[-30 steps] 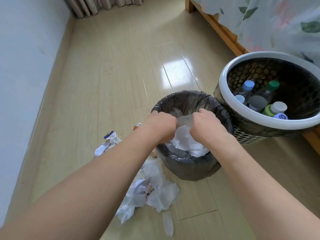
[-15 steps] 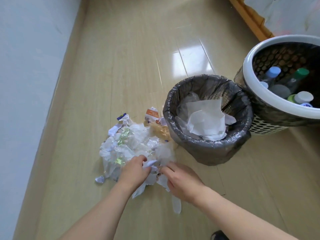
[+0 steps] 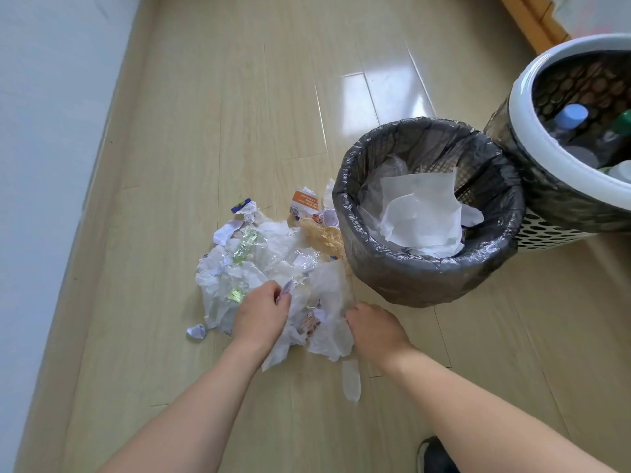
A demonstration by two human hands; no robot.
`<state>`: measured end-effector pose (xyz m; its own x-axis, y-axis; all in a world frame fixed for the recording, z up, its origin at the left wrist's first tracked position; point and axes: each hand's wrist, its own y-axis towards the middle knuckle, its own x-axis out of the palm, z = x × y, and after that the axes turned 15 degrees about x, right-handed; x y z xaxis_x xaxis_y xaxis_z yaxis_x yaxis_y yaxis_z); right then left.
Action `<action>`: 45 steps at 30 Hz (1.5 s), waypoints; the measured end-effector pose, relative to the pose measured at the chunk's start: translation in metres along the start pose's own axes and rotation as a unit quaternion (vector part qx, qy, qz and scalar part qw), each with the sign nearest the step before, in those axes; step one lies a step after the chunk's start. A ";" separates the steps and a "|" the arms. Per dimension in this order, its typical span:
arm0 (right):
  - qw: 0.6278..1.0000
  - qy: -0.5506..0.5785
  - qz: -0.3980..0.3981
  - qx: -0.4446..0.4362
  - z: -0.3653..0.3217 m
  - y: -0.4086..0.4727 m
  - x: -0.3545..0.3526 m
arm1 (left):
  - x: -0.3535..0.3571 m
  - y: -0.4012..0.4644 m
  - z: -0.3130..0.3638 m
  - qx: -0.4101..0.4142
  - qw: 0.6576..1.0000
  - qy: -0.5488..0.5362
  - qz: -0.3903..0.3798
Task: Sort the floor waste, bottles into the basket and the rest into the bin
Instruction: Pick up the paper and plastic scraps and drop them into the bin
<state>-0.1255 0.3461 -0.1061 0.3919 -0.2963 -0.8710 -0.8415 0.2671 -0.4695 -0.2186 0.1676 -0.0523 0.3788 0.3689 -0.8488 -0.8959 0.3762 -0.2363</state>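
Observation:
A heap of crumpled paper, tissue and clear plastic wrappers (image 3: 273, 264) lies on the wooden floor left of the bin. My left hand (image 3: 260, 314) grips scraps at the near side of the heap, fingers curled into it. My right hand (image 3: 373, 331) grips the white tissue (image 3: 327, 322) at the heap's right edge. The black-lined bin (image 3: 426, 274) holds white paper. Beside it at the far right stands the white-rimmed basket (image 3: 526, 97), with several capped bottles (image 3: 573, 121) inside.
A grey wall (image 3: 41, 131) runs along the left. A wooden bed frame (image 3: 532, 18) shows at the top right. A loose tissue strip (image 3: 351, 380) lies near my right wrist. A small paper ball (image 3: 197, 331) sits left of the heap. A dark shoe (image 3: 433, 455) is at the bottom.
Both hands left the bin after dropping white paper in it and came down to the floor heap. They now dig deeper into the scraps.

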 end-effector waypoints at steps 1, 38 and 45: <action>1.000 0.003 0.004 -0.014 0.000 0.000 -0.005 | -0.009 -0.002 0.001 -0.007 1.000 -0.021 0.017; 0.963 0.200 0.091 0.154 0.073 0.030 -0.212 | -0.090 0.081 0.190 0.151 0.987 -0.013 -0.048; 0.939 0.273 0.197 0.073 0.052 0.012 -0.198 | -0.098 0.071 0.146 0.098 0.994 -0.036 0.014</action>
<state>-0.1942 0.4561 0.0533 -0.2216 -0.5631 -0.7961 -0.8061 0.5651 -0.1753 -0.2854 0.2824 0.0832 0.3769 0.4377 -0.8163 -0.8460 0.5215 -0.1110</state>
